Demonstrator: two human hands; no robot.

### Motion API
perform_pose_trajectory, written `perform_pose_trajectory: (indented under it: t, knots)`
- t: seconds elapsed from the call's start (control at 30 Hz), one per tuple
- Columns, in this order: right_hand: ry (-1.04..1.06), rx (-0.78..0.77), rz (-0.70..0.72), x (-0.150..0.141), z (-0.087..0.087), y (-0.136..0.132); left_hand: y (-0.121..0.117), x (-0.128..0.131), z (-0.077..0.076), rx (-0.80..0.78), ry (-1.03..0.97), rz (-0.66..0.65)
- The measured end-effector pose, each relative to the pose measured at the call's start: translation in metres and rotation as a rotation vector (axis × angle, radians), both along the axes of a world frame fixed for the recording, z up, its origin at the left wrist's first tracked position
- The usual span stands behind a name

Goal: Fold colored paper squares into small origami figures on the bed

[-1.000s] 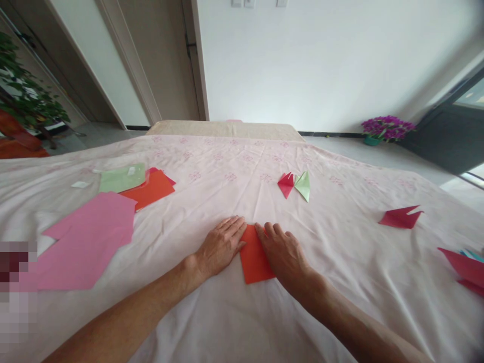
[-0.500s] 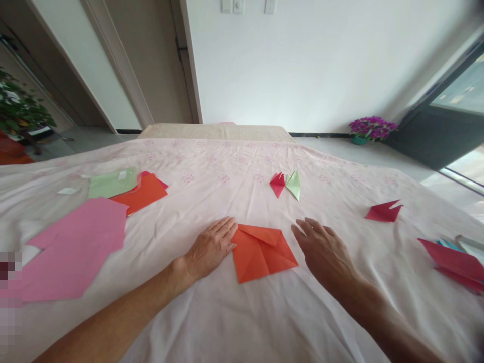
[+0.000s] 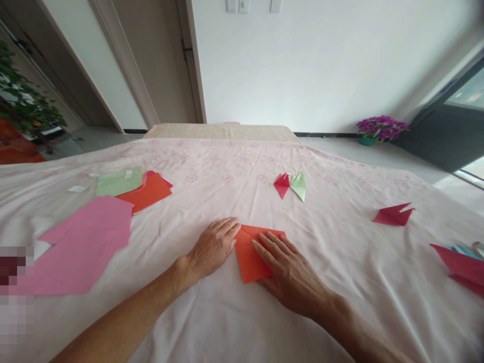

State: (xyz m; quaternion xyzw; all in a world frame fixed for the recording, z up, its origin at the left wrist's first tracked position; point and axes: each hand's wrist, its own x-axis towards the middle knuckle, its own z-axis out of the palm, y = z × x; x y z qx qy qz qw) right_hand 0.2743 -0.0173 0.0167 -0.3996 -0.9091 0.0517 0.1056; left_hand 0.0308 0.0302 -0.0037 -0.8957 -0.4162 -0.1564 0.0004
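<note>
A folded orange-red paper lies on the pale pink cloth in front of me. My left hand lies flat with fingers stretched out, its fingertips touching the paper's left edge. My right hand rests palm down on the right part of the paper, fingers spread and pressing it flat. Neither hand grips anything.
To the left lie large pink sheets, an orange sheet and a light green sheet. Small folded red and green pieces sit ahead. More dark red folded pieces lie at the right, one at the edge.
Half a second ago my right hand hovered to the right of the opened paper; it has come back onto the paper and covers its right part. My left hand stayed put.
</note>
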Motion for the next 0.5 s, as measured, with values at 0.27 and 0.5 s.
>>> perform_pose_trajectory:
  t: [0.27,0.5]
  knots:
    - [-0.04,0.103,0.069,0.021,0.002,0.03,0.011,-0.01,0.015,-0.113,-0.011,-0.07]
    - [0.015,0.049,0.115,0.043,-0.003,0.045,0.005,-0.001,0.004,-0.103,-0.131,0.043]
